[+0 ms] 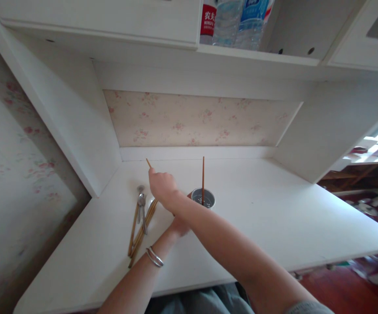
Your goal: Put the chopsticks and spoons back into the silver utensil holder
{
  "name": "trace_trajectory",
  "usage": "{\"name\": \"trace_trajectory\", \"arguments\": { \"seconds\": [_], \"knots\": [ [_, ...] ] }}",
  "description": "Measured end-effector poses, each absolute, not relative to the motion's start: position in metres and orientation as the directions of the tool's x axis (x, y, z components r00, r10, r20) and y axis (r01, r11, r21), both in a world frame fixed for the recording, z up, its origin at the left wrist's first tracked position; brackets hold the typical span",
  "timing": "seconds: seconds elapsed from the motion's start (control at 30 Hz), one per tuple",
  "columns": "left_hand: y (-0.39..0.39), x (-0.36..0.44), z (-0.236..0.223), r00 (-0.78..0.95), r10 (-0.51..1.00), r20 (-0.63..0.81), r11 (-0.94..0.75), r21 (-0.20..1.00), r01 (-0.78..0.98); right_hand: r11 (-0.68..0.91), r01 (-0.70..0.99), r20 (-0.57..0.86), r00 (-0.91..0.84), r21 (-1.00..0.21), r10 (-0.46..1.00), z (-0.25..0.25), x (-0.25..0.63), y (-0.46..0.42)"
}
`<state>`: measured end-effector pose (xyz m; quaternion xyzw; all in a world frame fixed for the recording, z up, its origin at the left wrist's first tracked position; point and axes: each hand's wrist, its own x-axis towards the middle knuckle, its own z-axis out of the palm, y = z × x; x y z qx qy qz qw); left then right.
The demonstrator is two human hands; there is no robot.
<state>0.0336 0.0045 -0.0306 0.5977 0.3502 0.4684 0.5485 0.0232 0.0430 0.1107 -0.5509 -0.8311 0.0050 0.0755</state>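
A wooden chopstick [148, 163] is gripped in the right hand [162, 186], near spoons [141, 201] and loose chopsticks [133, 231] laid on the white tabletop [267, 218]. The left hand [180, 226] is crossed and partly hidden by the right forearm [215, 231], so its grip cannot be told; beside it, a second chopstick [203, 176] is stood upright in a metal cup [211, 198].

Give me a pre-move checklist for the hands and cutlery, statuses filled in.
1. Right hand holds a chopstick: ok.
2. Utensil holder stands mouth up: ok.
3. Standing chopstick inside the holder: ok.
4. Left hand grips the holder: cannot tell; the right forearm blocks the view.
5. Arms uncrossed: not ok; right forearm crosses above left forearm.
6. Spoons apart from loose chopsticks: not ok; they overlap.
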Motion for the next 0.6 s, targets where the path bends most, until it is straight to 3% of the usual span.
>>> {"name": "trace_trajectory", "arguments": {
  "seconds": [0.17,0.37,0.47,0.6],
  "knots": [
    [-0.002,0.03,-0.002,0.414,0.88,0.231,-0.247,0.969,-0.015,0.48,0.864,0.343,-0.409,-0.153,0.846,0.148,0.03,0.03],
    [-0.01,0.04,0.011,0.414,0.883,0.224,-0.232,0.972,-0.031,0.537,0.723,0.569,-0.242,-0.434,0.786,0.178,0.072,0.015],
    [-0.01,0.042,0.006,0.362,0.908,0.21,-0.216,0.976,-0.025,0.521,0.63,0.595,-0.113,-0.576,0.795,0.179,0.107,0.02],
    [-0.012,0.04,0.009,0.362,0.911,0.198,-0.206,0.978,-0.016,0.441,0.486,0.523,0.04,-0.755,0.851,0.168,0.151,0.023]
  ]
}}
